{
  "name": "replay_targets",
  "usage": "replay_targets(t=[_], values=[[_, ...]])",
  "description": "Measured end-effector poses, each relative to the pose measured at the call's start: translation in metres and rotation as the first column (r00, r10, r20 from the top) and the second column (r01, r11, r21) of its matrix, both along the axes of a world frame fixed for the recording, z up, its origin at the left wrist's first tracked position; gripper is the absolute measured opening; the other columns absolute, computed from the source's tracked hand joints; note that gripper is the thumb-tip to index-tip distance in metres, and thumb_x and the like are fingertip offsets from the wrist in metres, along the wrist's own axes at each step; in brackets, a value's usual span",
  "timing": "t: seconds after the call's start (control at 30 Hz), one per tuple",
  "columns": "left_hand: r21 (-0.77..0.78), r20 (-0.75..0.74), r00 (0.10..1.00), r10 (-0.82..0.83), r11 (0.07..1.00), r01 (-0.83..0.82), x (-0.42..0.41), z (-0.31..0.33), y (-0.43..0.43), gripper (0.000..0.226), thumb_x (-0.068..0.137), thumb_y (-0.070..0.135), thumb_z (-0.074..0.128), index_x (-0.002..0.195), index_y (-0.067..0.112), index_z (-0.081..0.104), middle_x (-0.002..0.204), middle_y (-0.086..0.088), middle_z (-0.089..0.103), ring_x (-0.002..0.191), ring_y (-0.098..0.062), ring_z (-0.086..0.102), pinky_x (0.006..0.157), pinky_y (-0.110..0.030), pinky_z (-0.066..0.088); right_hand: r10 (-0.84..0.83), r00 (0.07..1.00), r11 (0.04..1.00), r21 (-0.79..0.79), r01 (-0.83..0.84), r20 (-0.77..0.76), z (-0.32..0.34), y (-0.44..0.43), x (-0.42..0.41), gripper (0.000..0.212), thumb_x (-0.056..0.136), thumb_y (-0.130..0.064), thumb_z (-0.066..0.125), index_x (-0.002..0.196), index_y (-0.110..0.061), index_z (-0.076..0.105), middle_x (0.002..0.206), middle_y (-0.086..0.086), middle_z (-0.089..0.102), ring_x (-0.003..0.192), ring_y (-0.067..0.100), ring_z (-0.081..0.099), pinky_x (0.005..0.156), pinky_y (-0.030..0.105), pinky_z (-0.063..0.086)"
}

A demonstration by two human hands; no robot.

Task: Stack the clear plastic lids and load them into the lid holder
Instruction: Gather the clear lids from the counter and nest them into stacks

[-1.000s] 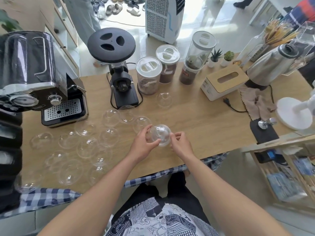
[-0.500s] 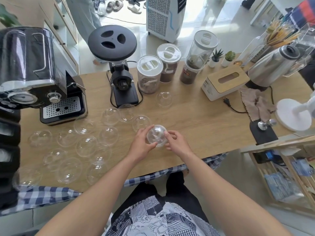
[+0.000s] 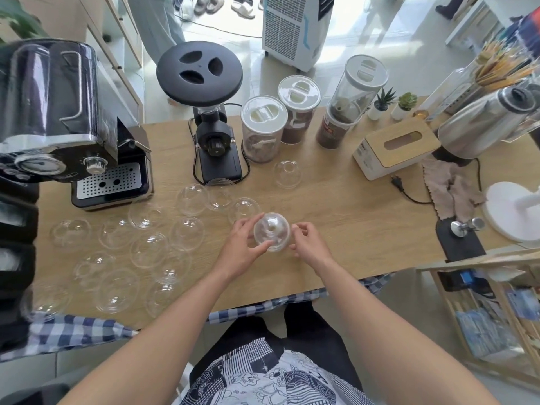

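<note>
lids in a small clear stack (image 3: 271, 231) sit between my hands, dome side up, over the front middle of the tabletop (image 3: 344, 217). my left hand (image 3: 244, 249) grips the stack from the left, thumb under its near edge and fingers curled round the far side. my right hand (image 3: 307, 242) is just beside it on the right, fingertips bent toward the rim; i cannot tell whether they touch it. i cannot tell whether the stack rests on the wood or is lifted.

more loose lids (image 3: 146, 244) lie scattered to the left, dome up, some overlapping. one single lid (image 3: 287, 173) lies apart, farther back, near the canisters (image 3: 264, 127). behind the scattered lids stand the black grinder (image 3: 211, 141) and, far left, the espresso machine (image 3: 73, 135). a tissue box (image 3: 394, 147), a kettle (image 3: 482, 124) and a crumpled cloth (image 3: 450, 185) are off to the right.
</note>
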State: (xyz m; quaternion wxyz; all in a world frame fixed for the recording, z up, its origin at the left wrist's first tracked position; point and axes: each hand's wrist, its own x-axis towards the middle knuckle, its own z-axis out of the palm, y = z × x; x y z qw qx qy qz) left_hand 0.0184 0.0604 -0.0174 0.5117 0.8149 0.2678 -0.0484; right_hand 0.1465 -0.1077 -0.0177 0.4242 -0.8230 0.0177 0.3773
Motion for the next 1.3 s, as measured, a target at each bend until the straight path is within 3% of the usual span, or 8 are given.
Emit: replay_targets(t=[0.1,0.3,0.47,0.63,0.9,1.07,1.2,1.3], values=[[0.091,0.01,1.0,0.021,0.996,-0.022,0.001,0.007,0.011,0.066,0.104,0.057,0.071,0.164,0.044,0.048,0.145,0.016,0.05,0.112,0.0,0.07,0.089,-0.016,0.051,0.016,0.997,0.998,-0.06,-0.012,0.077,-0.001,0.0,0.024,0.037,0.113,-0.051,0.056,0.14,-0.026,0.056,0.136,-0.005,0.068,0.119,0.017,0.07,0.109,0.049,0.059],[0.31,-0.032,0.999,0.044,0.95,-0.033,0.008,0.005,0.043,0.06,0.104,0.027,0.075,0.16,0.03,0.054,0.146,0.015,0.053,0.08,-0.002,0.067,0.083,-0.037,0.066,0.162,0.943,0.984,-0.123,-0.131,0.291,-0.002,0.018,0.086,0.059,0.105,-0.045,0.072,0.152,-0.016,0.052,0.153,0.006,0.051,0.134,0.022,0.059,0.117,0.043,0.049],[0.363,-0.188,0.975,-0.12,0.914,0.183,0.027,-0.01,0.059,0.105,0.094,0.021,0.087,0.176,0.04,0.025,0.18,0.021,0.018,0.092,-0.006,0.064,0.074,-0.027,0.061,0.348,0.85,0.934,-0.226,-0.277,0.395,-0.008,0.044,0.128,0.08,0.096,-0.038,0.084,0.159,-0.008,0.046,0.158,0.015,0.046,0.149,0.034,0.048,0.127,0.045,0.039],[0.423,-0.233,0.952,-0.196,0.861,0.281,0.042,-0.029,0.067,0.113,0.09,0.015,0.092,0.177,0.039,0.023,0.184,0.019,0.016,0.153,-0.018,0.051,0.091,-0.031,0.063,0.469,0.794,0.881,-0.265,-0.392,0.387,-0.018,0.067,0.155,0.089,0.094,-0.033,0.089,0.165,-0.01,0.042,0.162,0.016,0.044,0.153,0.037,0.042,0.128,0.045,0.033],[0.436,-0.242,0.958,-0.152,0.865,0.248,0.043,-0.038,0.065,0.096,0.089,0.021,0.091,0.169,0.029,0.039,0.174,0.016,0.03,0.135,-0.028,0.066,0.093,-0.05,0.065,0.574,0.719,0.81,-0.405,-0.424,0.393,-0.031,0.085,0.168,0.089,0.094,-0.047,0.086,0.164,-0.015,0.041,0.162,0.017,0.042,0.149,0.039,0.038,0.121,0.053,0.04],[0.333,-0.202,0.972,-0.118,0.925,0.182,0.034,-0.02,0.063,0.09,0.096,0.02,0.087,0.172,0.024,0.04,0.179,0.013,0.029,0.14,-0.02,0.06,0.105,-0.026,0.049,0.545,0.736,0.828,-0.396,-0.397,0.402,-0.034,0.088,0.167,0.095,0.09,-0.054,0.087,0.163,-0.015,0.042,0.159,0.016,0.045,0.15,0.038,0.039,0.12,0.056,0.039],[0.339,-0.136,0.988,-0.078,0.933,0.12,0.027,0.007,0.064,0.088,0.097,0.035,0.086,0.172,0.03,0.04,0.173,0.017,0.035,0.103,-0.006,0.06,0.095,-0.032,0.058,0.468,0.775,0.882,-0.283,-0.377,0.424,-0.03,0.077,0.159,0.098,0.086,-0.055,0.089,0.161,-0.015,0.041,0.158,0.008,0.049,0.15,0.029,0.044,0.124,0.055,0.041],[0.335,-0.049,0.999,-0.016,0.942,0.031,0.022,0.028,0.059,0.088,0.095,0.046,0.085,0.17,0.032,0.041,0.165,0.018,0.042,0.102,0.0,0.057,0.1,-0.032,0.059,0.413,0.812,0.911,-0.193,-0.366,0.412,-0.024,0.062,0.145,0.097,0.086,-0.052,0.091,0.16,-0.015,0.041,0.158,0.003,0.051,0.147,0.022,0.05,0.124,0.051,0.045]])
